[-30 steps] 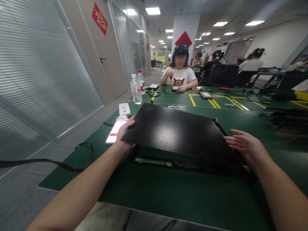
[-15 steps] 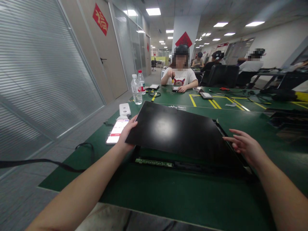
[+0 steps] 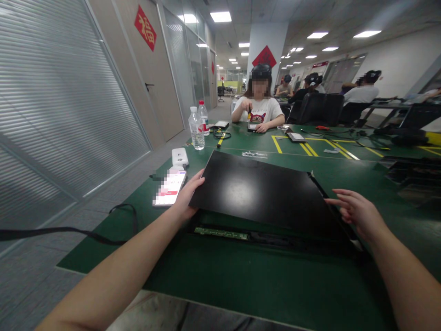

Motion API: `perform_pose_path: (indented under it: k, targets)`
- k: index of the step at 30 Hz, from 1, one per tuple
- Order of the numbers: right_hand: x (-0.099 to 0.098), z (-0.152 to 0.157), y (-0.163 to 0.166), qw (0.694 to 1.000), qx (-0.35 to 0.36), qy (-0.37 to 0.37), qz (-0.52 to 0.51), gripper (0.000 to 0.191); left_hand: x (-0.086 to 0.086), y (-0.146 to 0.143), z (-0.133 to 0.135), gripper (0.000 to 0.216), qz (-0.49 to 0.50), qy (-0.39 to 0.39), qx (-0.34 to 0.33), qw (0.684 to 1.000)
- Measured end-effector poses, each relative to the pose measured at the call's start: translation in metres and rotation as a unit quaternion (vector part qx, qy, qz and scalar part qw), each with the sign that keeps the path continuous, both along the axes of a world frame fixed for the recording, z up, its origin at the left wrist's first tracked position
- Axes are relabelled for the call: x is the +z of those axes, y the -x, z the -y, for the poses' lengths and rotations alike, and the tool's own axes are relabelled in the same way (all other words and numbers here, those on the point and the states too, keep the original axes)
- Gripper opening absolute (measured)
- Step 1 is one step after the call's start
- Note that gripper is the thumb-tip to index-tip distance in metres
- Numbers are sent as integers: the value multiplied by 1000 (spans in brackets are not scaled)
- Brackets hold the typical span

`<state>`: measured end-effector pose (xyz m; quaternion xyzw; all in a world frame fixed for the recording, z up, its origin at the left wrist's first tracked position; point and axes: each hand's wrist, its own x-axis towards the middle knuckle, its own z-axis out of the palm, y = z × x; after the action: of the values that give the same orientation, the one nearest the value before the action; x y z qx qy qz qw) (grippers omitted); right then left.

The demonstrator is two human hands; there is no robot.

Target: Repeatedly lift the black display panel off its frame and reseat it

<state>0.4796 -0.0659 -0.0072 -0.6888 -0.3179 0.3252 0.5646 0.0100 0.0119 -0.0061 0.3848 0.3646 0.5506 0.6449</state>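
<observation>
A glossy black display panel (image 3: pixel 262 188) lies tilted over the table, its left side raised and its right side low. My left hand (image 3: pixel 190 195) grips the panel's left edge, thumb on top, the other fingers hidden beneath. At the panel's right edge, my right hand (image 3: pixel 360 211) has its fingers apart, the index fingertip touching or very near the rim. Under the panel sits a dark frame with a long green circuit board (image 3: pixel 220 233) along its near side. Most of that frame is covered by the panel.
Left of the panel are a phone (image 3: pixel 170 188), a white device (image 3: pixel 179 157) and a water bottle (image 3: pixel 197 128). A black strap (image 3: pixel 69 232) crosses at left. A co-worker (image 3: pixel 258 110) sits opposite. Dark panels (image 3: pixel 413 179) lie stacked at right on the green table (image 3: pixel 262 285).
The panel's left side has come down a little and shifted right, with my left hand on it. My right hand has moved slightly to the right along with the edge.
</observation>
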Motion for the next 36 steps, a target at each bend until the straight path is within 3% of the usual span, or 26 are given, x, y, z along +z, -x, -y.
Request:
perform_pose_path:
  k: [36]
  targets:
    - [-5, -1, -7, 999, -12, 10, 36, 29, 4, -4, 3, 70, -34, 34, -15, 999]
